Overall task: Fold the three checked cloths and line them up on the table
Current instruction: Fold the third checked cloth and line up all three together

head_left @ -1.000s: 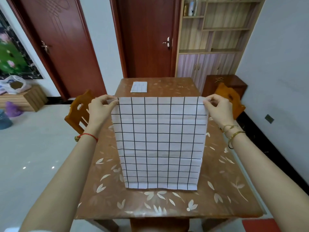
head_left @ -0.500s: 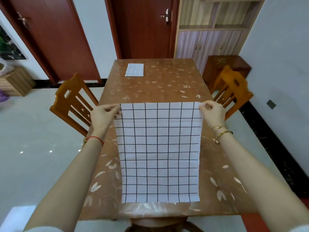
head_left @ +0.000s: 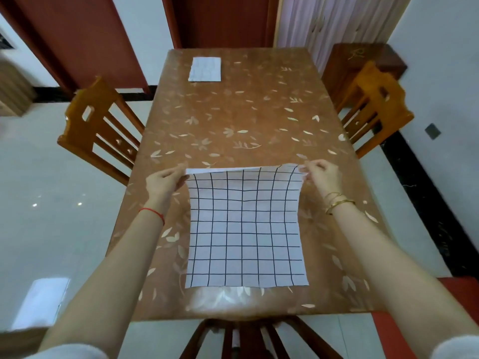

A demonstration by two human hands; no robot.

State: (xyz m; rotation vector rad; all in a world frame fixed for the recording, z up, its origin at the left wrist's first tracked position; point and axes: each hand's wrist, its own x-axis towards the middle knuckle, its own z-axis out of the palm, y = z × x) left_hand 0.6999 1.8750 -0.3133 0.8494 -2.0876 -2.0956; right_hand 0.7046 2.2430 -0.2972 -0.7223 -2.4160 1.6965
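- Wooden chair (head_left: 96, 125) stands just beside the desk's (head_left: 246, 120) left edge.
- Left hand (head_left: 166, 181) pinches the far left corner of the open checked cloth (head_left: 246, 229), with fingers curled on the edge.
- Folded checked cloth (head_left: 205, 69) lies flat at the far end of the desk, left of centre and well apart from both hands.
- Open checked cloth spreads on the near half of the desk. Its near edge lies close to the desk's front rim, and its far edge is lifted a little and runs left to right between the hands.
- Right hand (head_left: 321, 174) pinches the far right corner in the same way.
- Each hand holds its own corner, so neither is nearer. The fold likely turns on bringing that far edge towards the near one.
- Compared with a second ago, the cloth no longer hangs upright and has come down onto the desk.
- No third cloth is in view.
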